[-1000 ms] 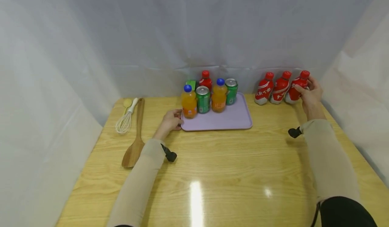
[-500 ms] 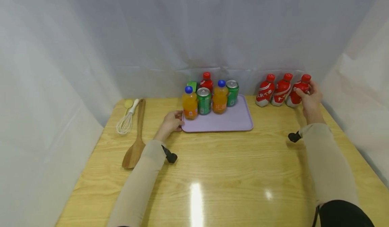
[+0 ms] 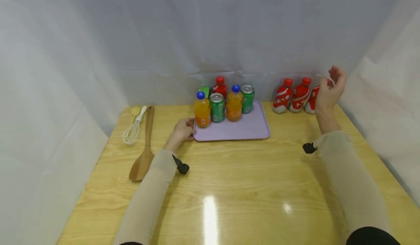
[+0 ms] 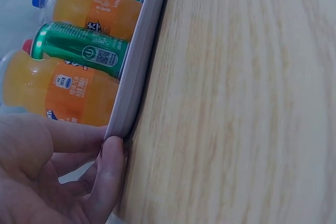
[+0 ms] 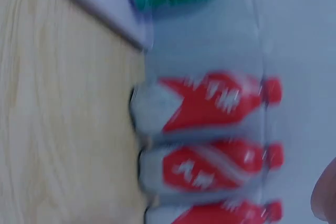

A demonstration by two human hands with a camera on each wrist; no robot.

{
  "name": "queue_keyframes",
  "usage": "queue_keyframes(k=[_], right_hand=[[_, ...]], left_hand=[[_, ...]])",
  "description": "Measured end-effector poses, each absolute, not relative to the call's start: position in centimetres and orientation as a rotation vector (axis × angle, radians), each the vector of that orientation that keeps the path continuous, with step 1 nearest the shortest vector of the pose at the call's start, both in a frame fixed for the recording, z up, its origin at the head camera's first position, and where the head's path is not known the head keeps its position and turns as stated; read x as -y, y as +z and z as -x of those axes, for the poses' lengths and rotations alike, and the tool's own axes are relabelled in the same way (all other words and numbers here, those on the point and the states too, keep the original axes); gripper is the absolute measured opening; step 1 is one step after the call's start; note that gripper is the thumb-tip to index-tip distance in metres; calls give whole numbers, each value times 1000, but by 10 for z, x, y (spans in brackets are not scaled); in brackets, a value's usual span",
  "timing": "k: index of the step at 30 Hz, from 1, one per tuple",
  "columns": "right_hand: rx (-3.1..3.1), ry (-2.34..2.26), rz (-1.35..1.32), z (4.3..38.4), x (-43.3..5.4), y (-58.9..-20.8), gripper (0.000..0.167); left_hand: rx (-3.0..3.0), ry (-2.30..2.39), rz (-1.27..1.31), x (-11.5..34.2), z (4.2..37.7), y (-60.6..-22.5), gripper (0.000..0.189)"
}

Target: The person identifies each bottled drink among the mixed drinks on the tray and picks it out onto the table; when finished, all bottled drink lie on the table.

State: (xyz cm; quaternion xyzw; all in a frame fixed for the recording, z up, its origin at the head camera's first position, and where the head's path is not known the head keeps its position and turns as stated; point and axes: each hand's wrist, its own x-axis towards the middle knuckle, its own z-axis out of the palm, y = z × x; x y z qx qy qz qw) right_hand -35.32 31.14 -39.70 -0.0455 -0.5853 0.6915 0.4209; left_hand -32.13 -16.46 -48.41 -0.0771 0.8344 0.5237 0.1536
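Observation:
My left hand (image 3: 183, 130) pinches the rim of the lilac tray (image 3: 247, 128) near its front left corner; the left wrist view shows thumb and fingers on either side of the rim. On the tray stand two orange-drink bottles (image 3: 202, 113) with blue caps, two green cans (image 3: 217, 108), a red bottle (image 3: 220, 88) and a green item (image 3: 205, 91), mostly hidden. My right hand (image 3: 329, 92) hovers with loosely bent fingers, holding nothing. It partly covers the rightmost (image 3: 312, 99) of three red-and-white bottles leaning in a row; the middle bottle (image 3: 299, 96) and left bottle (image 3: 282, 97) show fully.
Left of the tray lie a wooden spatula (image 3: 144, 157), a whisk (image 3: 132, 130) with a white handle and a yellow spoon-like utensil (image 3: 135, 112). A pale sheet (image 3: 183, 37) hangs along the back of the wooden table (image 3: 236, 179).
My right hand has let go of the rightmost red bottle and risen off it, moving slightly left. That bottle stays leaning in the row. My left hand keeps its hold on the tray.

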Motion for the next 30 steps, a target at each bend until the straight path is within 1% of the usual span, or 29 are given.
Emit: queue_keyframes(k=[4,12,19,26,30], right_hand=[[1583,1698,-50,349,-273,-389,42],[2106,1384,-158,348,-219,-405,60],[2342,1142,-309,358,-186,-420,69],[2593,936,-411,369,-158,-438,82],[2662,882,-452,372,-147,-447,83]], left_hand=[[-2382,1510,227,165,320,-481,67],[-2384,1525,219,166,320,-482,69],[-2385,1522,232,165,321,-483,69],[-2388,1512,234,165,321,-481,68],[-2387,1511,238,164,321,-481,68]])
